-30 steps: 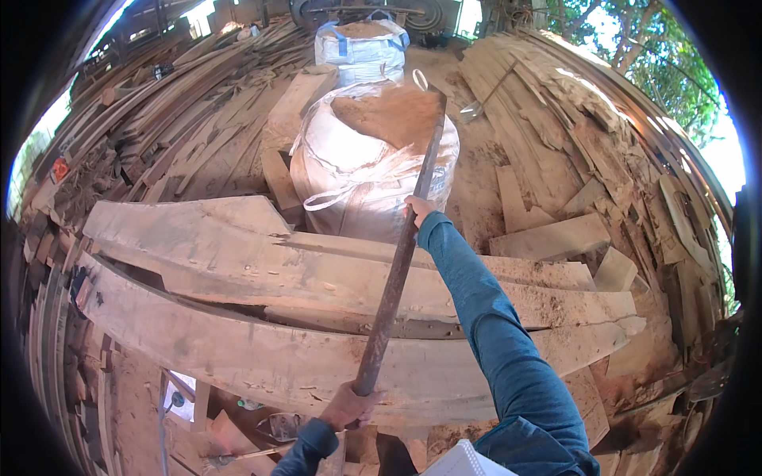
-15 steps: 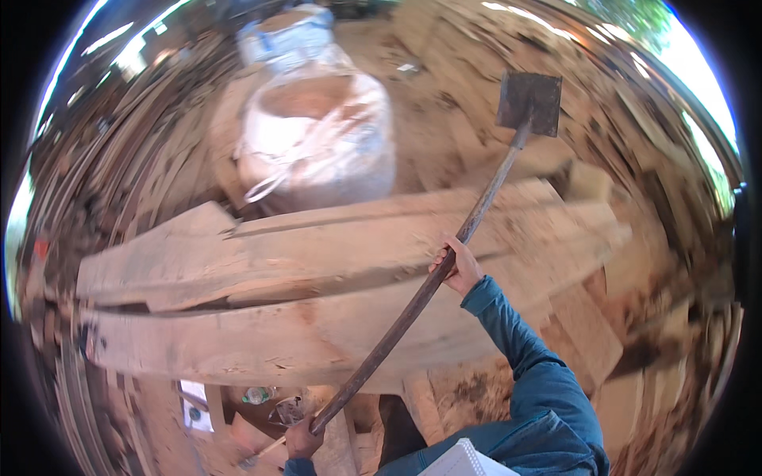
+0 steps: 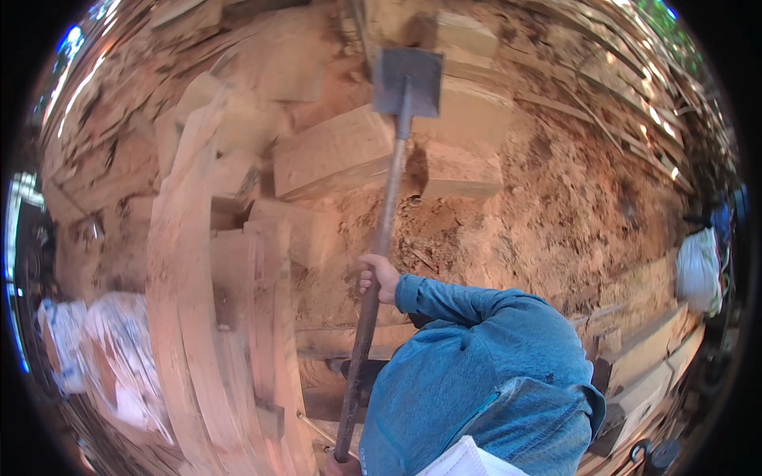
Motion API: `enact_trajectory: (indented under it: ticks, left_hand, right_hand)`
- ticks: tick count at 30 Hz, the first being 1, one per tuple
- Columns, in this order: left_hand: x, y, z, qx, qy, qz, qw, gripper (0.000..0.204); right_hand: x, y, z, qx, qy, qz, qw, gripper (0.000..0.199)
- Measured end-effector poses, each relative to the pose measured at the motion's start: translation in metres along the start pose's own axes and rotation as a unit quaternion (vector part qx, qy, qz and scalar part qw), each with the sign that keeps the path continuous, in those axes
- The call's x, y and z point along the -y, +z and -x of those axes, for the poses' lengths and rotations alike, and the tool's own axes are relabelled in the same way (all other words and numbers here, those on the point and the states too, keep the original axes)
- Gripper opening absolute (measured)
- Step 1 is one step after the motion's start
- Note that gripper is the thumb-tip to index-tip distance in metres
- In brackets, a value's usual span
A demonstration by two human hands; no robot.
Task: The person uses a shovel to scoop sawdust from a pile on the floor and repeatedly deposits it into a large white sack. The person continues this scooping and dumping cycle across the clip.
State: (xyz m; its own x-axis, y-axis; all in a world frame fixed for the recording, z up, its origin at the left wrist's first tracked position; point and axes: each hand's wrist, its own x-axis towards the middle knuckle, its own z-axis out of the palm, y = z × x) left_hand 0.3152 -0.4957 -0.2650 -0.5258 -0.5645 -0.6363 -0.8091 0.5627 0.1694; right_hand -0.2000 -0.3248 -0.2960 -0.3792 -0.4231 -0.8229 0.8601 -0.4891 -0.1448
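Observation:
A long-handled shovel [image 3: 386, 190] with a square dark metal blade runs up the middle of the head view, its blade farthest from me. My right hand [image 3: 379, 278], below a teal sleeve, is wrapped round the middle of the shaft. At the lower edge my left hand [image 3: 343, 464] grips the handle's end, partly cut off by the frame. The blade is held over cut wooden blocks [image 3: 337, 151] and appears empty; whether it touches them I cannot tell.
Long planks [image 3: 182, 270] lie to my left, with white bulk sacks [image 3: 123, 361] beyond them. Reddish sawdust [image 3: 540, 206] covers the ground ahead and to the right. Stacked beams [image 3: 647, 381] and another white sack [image 3: 698, 270] stand on the right.
My view and body have turned to the right, so the planks and sacks now lie at the left. The shovel has swung round with me, both hands still on it.

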Motion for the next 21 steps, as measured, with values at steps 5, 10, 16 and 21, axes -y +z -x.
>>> enact_trajectory:
  ticks: [5,10,16,21]
  left_hand:
    - [-0.096,-0.056,-0.035,-0.270,0.161,-0.163,0.935,0.021]
    - [-0.184,-0.096,-0.085,-0.273,0.292,-0.245,0.883,0.018]
    - [-0.258,-0.116,-0.124,-0.220,0.399,-0.294,0.840,0.014]
    - [-0.302,-0.126,-0.141,-0.175,0.426,-0.342,0.819,0.014]
  right_hand:
    - [0.070,-0.112,0.009,-0.077,-0.055,-0.144,0.985,0.024]
    - [0.094,-0.226,-0.008,-0.162,-0.090,-0.260,0.948,0.028]
    - [0.074,-0.315,-0.011,-0.248,-0.162,-0.281,0.913,0.036]
    - [0.066,-0.342,-0.015,-0.324,-0.131,-0.351,0.869,0.038]
